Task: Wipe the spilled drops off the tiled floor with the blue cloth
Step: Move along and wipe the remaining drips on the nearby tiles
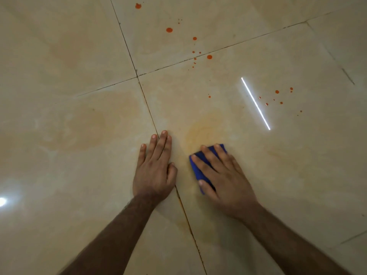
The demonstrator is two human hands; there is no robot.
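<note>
My right hand point(220, 175) lies flat on a folded blue cloth point(196, 169), pressing it onto the beige tiled floor point(79, 135). Only the cloth's left and far edges show past my fingers. Just ahead of the cloth is a faint orange smear point(200, 130). My left hand point(156, 165) rests palm down on the floor beside it, fingers together, holding nothing. Orange-red drops lie farther away: a large one point(169, 30), another point(209, 57), one at the top point(138, 5), and a scatter of small ones at the right point(277, 92).
Dark grout lines cross at a joint point(137, 76) ahead of my left hand, and one runs under that hand toward me. A bright strip of reflected light point(256, 104) lies on the tile at the right; a glare spot point(3, 201) shows at the left edge.
</note>
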